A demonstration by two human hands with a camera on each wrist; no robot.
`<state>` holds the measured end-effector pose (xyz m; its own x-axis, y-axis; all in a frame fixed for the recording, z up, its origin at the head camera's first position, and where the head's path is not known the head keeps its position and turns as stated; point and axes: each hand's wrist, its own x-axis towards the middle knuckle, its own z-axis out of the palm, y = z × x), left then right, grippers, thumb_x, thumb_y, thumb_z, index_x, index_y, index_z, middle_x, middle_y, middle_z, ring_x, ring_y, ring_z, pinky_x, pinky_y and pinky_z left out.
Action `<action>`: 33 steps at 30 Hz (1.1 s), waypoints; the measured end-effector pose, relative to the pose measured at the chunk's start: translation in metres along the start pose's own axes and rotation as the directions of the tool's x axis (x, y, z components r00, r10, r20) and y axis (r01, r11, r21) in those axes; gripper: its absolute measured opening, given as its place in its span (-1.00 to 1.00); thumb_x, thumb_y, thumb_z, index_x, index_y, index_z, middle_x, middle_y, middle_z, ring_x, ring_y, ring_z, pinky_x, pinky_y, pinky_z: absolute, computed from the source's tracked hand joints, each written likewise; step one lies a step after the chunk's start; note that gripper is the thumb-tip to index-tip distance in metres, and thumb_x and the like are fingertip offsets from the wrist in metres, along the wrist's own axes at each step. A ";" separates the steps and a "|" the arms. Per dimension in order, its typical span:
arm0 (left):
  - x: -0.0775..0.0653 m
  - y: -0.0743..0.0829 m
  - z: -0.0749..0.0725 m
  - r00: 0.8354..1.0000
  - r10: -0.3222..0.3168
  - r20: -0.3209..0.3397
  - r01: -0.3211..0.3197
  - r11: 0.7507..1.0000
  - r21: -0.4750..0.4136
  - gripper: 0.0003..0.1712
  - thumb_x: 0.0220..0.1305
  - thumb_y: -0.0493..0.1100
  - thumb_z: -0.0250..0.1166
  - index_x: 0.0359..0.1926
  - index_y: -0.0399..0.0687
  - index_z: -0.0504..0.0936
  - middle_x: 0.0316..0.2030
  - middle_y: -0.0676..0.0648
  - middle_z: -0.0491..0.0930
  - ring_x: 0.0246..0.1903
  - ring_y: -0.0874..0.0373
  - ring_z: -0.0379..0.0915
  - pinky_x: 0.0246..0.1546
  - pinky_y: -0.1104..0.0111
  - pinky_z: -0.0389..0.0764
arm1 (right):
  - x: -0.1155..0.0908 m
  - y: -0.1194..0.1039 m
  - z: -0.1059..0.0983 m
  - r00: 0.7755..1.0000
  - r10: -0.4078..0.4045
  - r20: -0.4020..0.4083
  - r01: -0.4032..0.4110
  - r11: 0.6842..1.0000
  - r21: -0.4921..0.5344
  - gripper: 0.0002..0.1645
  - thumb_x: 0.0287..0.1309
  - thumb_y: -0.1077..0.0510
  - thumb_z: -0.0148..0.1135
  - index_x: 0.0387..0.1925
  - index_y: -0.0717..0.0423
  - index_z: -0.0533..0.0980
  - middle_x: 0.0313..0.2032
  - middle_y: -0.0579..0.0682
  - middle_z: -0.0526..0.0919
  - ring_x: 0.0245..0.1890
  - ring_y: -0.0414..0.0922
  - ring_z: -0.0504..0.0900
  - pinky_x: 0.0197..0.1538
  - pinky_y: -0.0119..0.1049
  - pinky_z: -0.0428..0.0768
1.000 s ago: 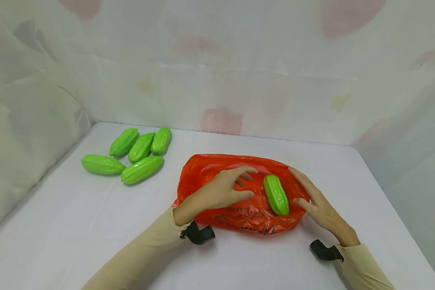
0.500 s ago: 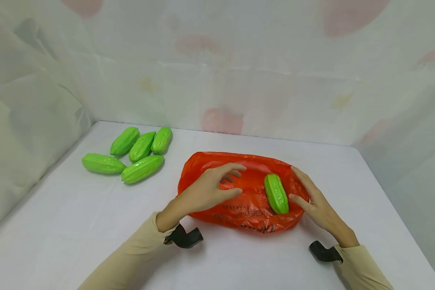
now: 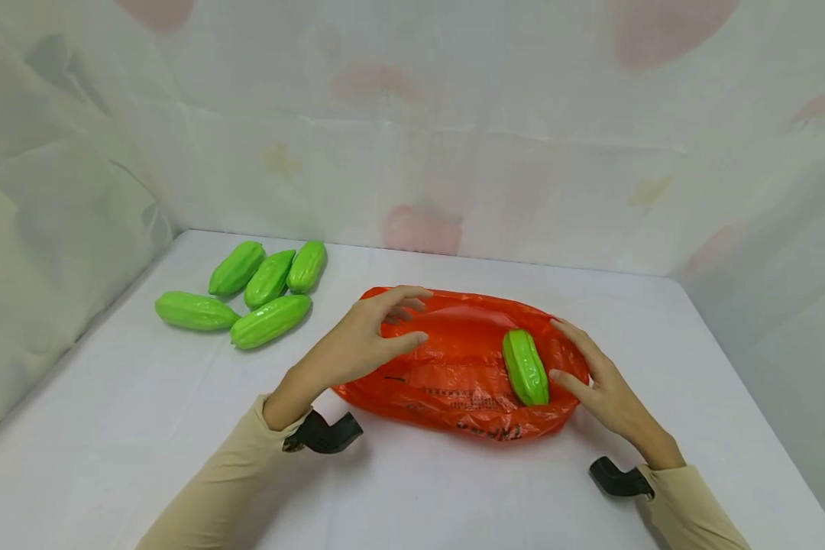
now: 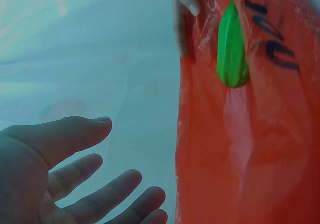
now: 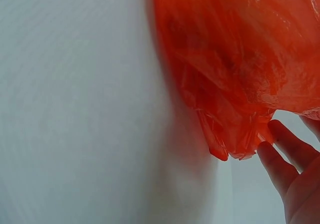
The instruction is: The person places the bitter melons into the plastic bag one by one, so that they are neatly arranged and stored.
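Sleeves (image 3: 206, 481) of beige cloth reach over the white desk (image 3: 454, 504) from its near side, each with a curved black fitting (image 3: 325, 434) at the cuff. Past them, the left hand (image 3: 367, 336) hangs above the left end of a red plastic bag (image 3: 447, 420), its fingers (image 4: 112, 191) and thumb spread wide with nothing between them; the left wrist view shows it apart from the bag. Across from it, the right hand (image 3: 603, 389) is at the bag's right end, thumb and fingers wide apart, the thumb toward the opening. In the right wrist view its fingertips seem to touch the gathered plastic, though the hand is partly cut off and contact is hard to judge.

The bag lies a little right of the desk's middle, its mouth spread open. Inside, near the right end and just beside the right thumb, lies one ridged green gourd (image 3: 525, 368), its length running from the far edge toward the near one.

Toward the desk's far left corner lie five more gourds (image 3: 270, 322), two in front and three behind. Beyond the far edge hangs a pale curtain (image 3: 509, 191) with faded pink and yellow shapes.
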<state>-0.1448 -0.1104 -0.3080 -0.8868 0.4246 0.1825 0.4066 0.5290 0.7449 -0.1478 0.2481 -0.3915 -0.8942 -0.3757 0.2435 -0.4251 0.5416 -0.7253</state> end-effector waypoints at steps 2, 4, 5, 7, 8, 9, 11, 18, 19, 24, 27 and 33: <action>0.000 -0.002 -0.004 1.000 -0.008 -0.009 0.008 1.000 0.004 -0.43 0.30 -0.11 0.34 0.31 0.09 0.43 0.13 -0.03 0.59 0.09 0.03 0.55 0.17 0.05 0.54 | -0.001 0.000 0.000 1.000 0.003 0.001 -0.003 1.000 0.002 -0.20 0.33 0.20 0.18 0.52 -0.11 0.12 0.49 0.14 0.16 0.40 0.30 0.17 0.25 0.47 0.27; 0.000 -0.003 -0.009 1.000 -0.009 -0.018 0.009 1.000 0.007 -0.42 0.30 -0.11 0.34 0.32 0.07 0.43 0.13 -0.07 0.59 0.09 0.01 0.56 0.15 0.04 0.55 | -0.001 0.000 -0.001 1.000 0.005 0.001 -0.005 1.000 0.002 -0.20 0.33 0.20 0.18 0.52 -0.12 0.12 0.49 0.13 0.16 0.40 0.28 0.17 0.26 0.46 0.28; 0.000 -0.004 -0.010 1.000 -0.008 -0.022 0.008 1.000 0.010 -0.42 0.30 -0.11 0.34 0.32 0.07 0.43 0.15 -0.09 0.58 0.09 0.01 0.56 0.15 0.04 0.56 | -0.001 0.000 -0.001 1.000 0.005 0.001 -0.005 1.000 0.001 -0.19 0.33 0.20 0.19 0.51 -0.12 0.12 0.49 0.12 0.16 0.41 0.26 0.17 0.26 0.45 0.28; 0.001 -0.007 -0.013 1.000 -0.006 -0.028 0.006 1.000 0.016 -0.41 0.30 -0.11 0.33 0.33 0.08 0.41 0.17 -0.11 0.57 0.09 0.00 0.56 0.15 0.04 0.56 | -0.002 0.000 0.000 1.000 0.004 0.000 -0.004 1.000 -0.012 -0.19 0.32 0.20 0.20 0.51 -0.13 0.12 0.49 0.10 0.16 0.42 0.19 0.19 0.26 0.42 0.30; 0.001 -0.008 -0.015 0.999 -0.008 -0.031 0.008 1.000 0.019 -0.40 0.30 -0.10 0.33 0.34 0.08 0.41 0.17 -0.12 0.57 0.10 0.00 0.56 0.15 0.04 0.56 | -0.002 0.001 0.000 1.000 0.003 0.000 -0.003 1.000 -0.022 -0.19 0.32 0.19 0.20 0.51 -0.14 0.12 0.49 0.09 0.17 0.43 0.12 0.20 0.28 0.36 0.33; 0.001 -0.009 -0.017 0.999 -0.008 -0.035 0.009 1.000 0.026 -0.40 0.31 -0.10 0.33 0.34 0.08 0.41 0.18 -0.13 0.57 0.10 0.00 0.55 0.16 0.04 0.55 | -0.002 0.001 0.000 1.000 0.002 -0.001 -0.002 1.000 -0.031 -0.19 0.32 0.19 0.21 0.51 -0.14 0.13 0.49 0.07 0.18 0.43 0.04 0.21 0.32 0.22 0.39; 0.000 -0.011 -0.020 0.999 -0.007 -0.045 0.009 0.999 0.040 -0.39 0.31 -0.11 0.33 0.35 0.07 0.40 0.18 -0.14 0.57 0.09 -0.02 0.55 0.15 0.02 0.55 | -0.002 0.001 0.000 1.000 -0.004 -0.002 0.003 0.999 -0.045 -0.18 0.32 0.19 0.21 0.51 -0.15 0.13 0.49 0.05 0.19 0.43 -0.13 0.22 0.34 -0.13 0.43; -0.002 -0.020 -0.034 0.995 0.068 -0.079 -0.058 0.991 0.123 -0.41 0.27 -0.24 0.34 0.32 -0.08 0.44 0.14 -0.18 0.58 0.06 -0.12 0.55 0.12 -0.04 0.54 | -0.002 0.002 0.001 1.000 -0.016 -0.001 0.016 0.999 -0.035 -0.18 0.31 0.19 0.22 0.51 -0.15 0.13 0.48 0.03 0.20 0.39 -0.31 0.23 0.18 -0.70 0.23; -0.002 -0.021 -0.036 0.994 0.078 -0.080 -0.066 0.989 0.133 -0.41 0.28 -0.25 0.33 0.31 -0.10 0.44 0.15 -0.18 0.58 0.07 -0.13 0.55 0.13 -0.03 0.54 | -0.002 0.001 0.001 1.000 -0.016 0.001 0.016 0.999 -0.035 -0.18 0.32 0.19 0.22 0.51 -0.15 0.13 0.48 0.04 0.20 0.39 -0.30 0.23 0.18 -0.69 0.24; -0.005 -0.026 -0.046 0.994 0.075 -0.074 -0.061 0.983 0.173 -0.43 0.31 -0.24 0.29 0.33 -0.10 0.42 0.22 -0.13 0.53 0.09 -0.14 0.53 0.15 0.00 0.51 | -0.002 0.001 0.001 1.000 -0.016 0.002 0.016 0.999 -0.041 -0.19 0.31 0.19 0.22 0.51 -0.15 0.14 0.48 0.04 0.20 0.39 -0.28 0.24 0.19 -0.69 0.24; -0.007 -0.029 -0.052 0.997 0.034 -0.074 -0.018 0.980 0.197 -0.43 0.32 -0.22 0.28 0.34 -0.08 0.41 0.23 -0.12 0.51 0.11 -0.12 0.50 0.17 0.01 0.49 | -0.002 0.000 0.001 1.000 -0.012 0.004 0.013 0.999 -0.048 -0.19 0.31 0.18 0.22 0.51 -0.15 0.14 0.49 0.04 0.19 0.41 -0.19 0.24 0.19 -0.69 0.23; -0.009 -0.036 -0.059 0.997 0.000 -0.072 0.017 0.971 0.240 -0.44 0.32 -0.24 0.26 0.33 -0.10 0.40 0.25 -0.15 0.49 0.15 -0.18 0.45 0.15 -0.06 0.49 | -0.001 0.001 0.001 1.000 -0.010 0.005 0.011 0.998 -0.060 -0.19 0.31 0.17 0.22 0.51 -0.16 0.14 0.49 0.03 0.19 0.41 -0.01 0.25 0.19 -0.66 0.24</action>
<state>-0.1647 -0.1768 -0.2989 -0.9002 0.3709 0.2283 0.4323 0.6967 0.5725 -0.1469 0.2478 -0.3932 -0.8890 -0.3851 0.2477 -0.4422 0.5816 -0.6828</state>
